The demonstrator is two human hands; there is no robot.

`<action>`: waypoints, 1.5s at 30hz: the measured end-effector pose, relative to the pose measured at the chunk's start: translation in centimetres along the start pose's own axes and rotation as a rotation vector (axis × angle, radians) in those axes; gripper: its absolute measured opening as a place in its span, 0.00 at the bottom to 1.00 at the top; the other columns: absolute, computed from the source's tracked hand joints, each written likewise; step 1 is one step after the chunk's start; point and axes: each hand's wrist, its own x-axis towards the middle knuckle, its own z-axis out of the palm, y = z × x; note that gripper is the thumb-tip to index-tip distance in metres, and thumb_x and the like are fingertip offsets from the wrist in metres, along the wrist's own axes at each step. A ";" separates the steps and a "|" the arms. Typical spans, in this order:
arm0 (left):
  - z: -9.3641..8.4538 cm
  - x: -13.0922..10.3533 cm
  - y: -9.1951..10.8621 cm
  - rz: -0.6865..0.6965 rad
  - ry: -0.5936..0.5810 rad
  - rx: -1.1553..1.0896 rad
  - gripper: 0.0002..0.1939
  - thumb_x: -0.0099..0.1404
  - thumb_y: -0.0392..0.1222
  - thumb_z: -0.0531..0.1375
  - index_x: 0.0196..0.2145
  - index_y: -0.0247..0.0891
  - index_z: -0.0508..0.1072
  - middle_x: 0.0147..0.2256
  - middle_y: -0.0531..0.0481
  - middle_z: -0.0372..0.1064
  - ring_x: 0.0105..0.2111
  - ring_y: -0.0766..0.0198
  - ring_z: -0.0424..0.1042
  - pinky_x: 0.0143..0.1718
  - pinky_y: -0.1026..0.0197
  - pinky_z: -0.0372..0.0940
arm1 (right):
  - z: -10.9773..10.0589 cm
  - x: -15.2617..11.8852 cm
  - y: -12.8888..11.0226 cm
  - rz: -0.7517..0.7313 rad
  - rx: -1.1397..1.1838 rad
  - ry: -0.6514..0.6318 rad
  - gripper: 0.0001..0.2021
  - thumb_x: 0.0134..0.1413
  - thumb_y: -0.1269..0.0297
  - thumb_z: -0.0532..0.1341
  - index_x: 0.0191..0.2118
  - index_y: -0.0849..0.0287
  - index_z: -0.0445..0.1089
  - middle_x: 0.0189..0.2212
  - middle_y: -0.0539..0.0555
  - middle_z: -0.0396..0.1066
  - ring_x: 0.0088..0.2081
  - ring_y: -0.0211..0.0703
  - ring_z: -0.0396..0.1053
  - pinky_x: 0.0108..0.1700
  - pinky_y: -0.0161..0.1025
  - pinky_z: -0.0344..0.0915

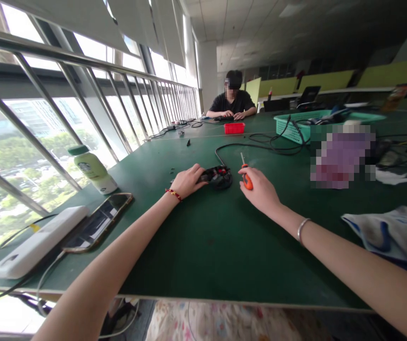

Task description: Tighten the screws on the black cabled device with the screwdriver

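In the middle of the green table lies a black corded device, opened up, with some red parts showing inside; it looks like a computer mouse. My left hand is closed on its left end and keeps it on the tabletop. To the right of the device, my right hand grips a screwdriver by its orange handle. The screwdriver's metal shaft points away from me, its tip apart from the device. The palm hides part of the handle.
At left stand a green-capped bottle, a phone and a white power strip. A teal basket with cables, a red tray and a cloth lie farther off. A person sits across, hands on a dark object.
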 end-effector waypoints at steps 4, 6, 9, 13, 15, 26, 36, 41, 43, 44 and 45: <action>0.8 3.2 3.6 0.186 0.030 -0.074 0.22 0.68 0.55 0.50 0.51 0.38 0.67 0.44 0.45 0.69 0.43 0.59 0.69 0.44 0.59 0.61 | 0.0 0.6 1.8 0.050 -0.023 0.094 0.15 0.52 0.69 0.54 0.47 0.58 0.65 0.44 0.58 0.70 0.44 0.51 0.68 0.43 0.45 0.65; 1.3 4.6 4.6 0.224 0.066 -0.041 0.22 0.68 0.54 0.51 0.51 0.37 0.67 0.46 0.43 0.68 0.45 0.57 0.67 0.50 0.56 0.59 | 0.0 0.8 2.6 0.091 -0.031 0.063 0.15 0.51 0.69 0.54 0.47 0.57 0.65 0.43 0.57 0.70 0.43 0.51 0.69 0.42 0.45 0.65; 2.0 5.6 4.5 0.098 0.153 0.012 0.21 0.69 0.49 0.51 0.54 0.35 0.65 0.49 0.41 0.67 0.49 0.55 0.65 0.54 0.53 0.55 | 0.1 0.9 3.0 0.171 -0.061 -0.015 0.15 0.53 0.67 0.54 0.47 0.56 0.65 0.44 0.56 0.71 0.42 0.51 0.69 0.39 0.44 0.65; 2.7 4.0 0.0 -0.214 0.130 0.032 0.19 0.68 0.37 0.46 0.52 0.36 0.67 0.50 0.41 0.67 0.49 0.54 0.66 0.54 0.53 0.56 | -0.1 0.7 2.4 0.173 -0.136 -0.098 0.16 0.55 0.65 0.53 0.50 0.56 0.64 0.46 0.58 0.70 0.40 0.51 0.69 0.37 0.44 0.64; 3.0 2.2 -3.5 -0.410 0.052 0.008 0.21 0.64 0.33 0.47 0.53 0.37 0.67 0.51 0.42 0.66 0.51 0.53 0.66 0.53 0.53 0.58 | -0.3 0.6 2.0 0.139 -0.171 -0.130 0.17 0.55 0.65 0.53 0.51 0.57 0.64 0.46 0.59 0.70 0.40 0.50 0.69 0.38 0.44 0.65; 4.4 -1.2 -9.6 -0.548 -0.145 -0.088 0.32 0.59 0.30 0.48 0.62 0.35 0.58 0.63 0.44 0.55 0.59 0.55 0.60 0.60 0.54 0.57 | -0.9 0.7 1.6 0.087 -0.266 -0.216 0.19 0.57 0.65 0.53 0.54 0.59 0.63 0.49 0.60 0.69 0.41 0.50 0.69 0.39 0.44 0.66; 2.5 0.3 -7.6 -0.451 -0.334 -0.009 0.26 0.59 0.28 0.49 0.53 0.38 0.71 0.55 0.41 0.64 0.55 0.53 0.63 0.52 0.53 0.65 | -0.7 0.7 1.7 0.086 -0.263 -0.210 0.19 0.58 0.63 0.52 0.54 0.60 0.63 0.49 0.59 0.69 0.40 0.50 0.70 0.36 0.43 0.66; 1.5 1.7 -3.4 -0.621 -0.342 0.111 0.25 0.60 0.23 0.44 0.46 0.28 0.75 0.46 0.29 0.68 0.48 0.48 0.69 0.41 0.50 0.69 | -0.7 0.7 1.8 0.083 -0.268 -0.220 0.20 0.58 0.62 0.52 0.55 0.60 0.62 0.49 0.59 0.68 0.40 0.50 0.70 0.35 0.43 0.66; 1.3 2.2 -1.8 -0.644 -0.335 0.121 0.24 0.60 0.23 0.44 0.45 0.27 0.75 0.43 0.28 0.69 0.47 0.47 0.70 0.38 0.50 0.69 | -0.7 0.7 1.8 0.084 -0.264 -0.216 0.19 0.58 0.63 0.52 0.55 0.59 0.62 0.50 0.59 0.68 0.40 0.50 0.70 0.35 0.43 0.66; 1.3 2.4 -1.0 -0.646 -0.332 0.121 0.24 0.61 0.23 0.44 0.45 0.26 0.75 0.43 0.27 0.69 0.45 0.46 0.70 0.36 0.50 0.69 | -0.8 0.7 1.8 0.088 -0.258 -0.215 0.19 0.58 0.63 0.52 0.55 0.59 0.62 0.50 0.59 0.68 0.40 0.50 0.70 0.35 0.43 0.66; 1.2 2.6 -0.2 -0.640 -0.328 0.116 0.23 0.61 0.23 0.44 0.44 0.25 0.75 0.42 0.26 0.69 0.45 0.45 0.71 0.35 0.50 0.69 | -0.8 0.7 1.8 0.091 -0.251 -0.213 0.19 0.57 0.63 0.53 0.54 0.58 0.63 0.50 0.59 0.68 0.41 0.50 0.70 0.35 0.43 0.66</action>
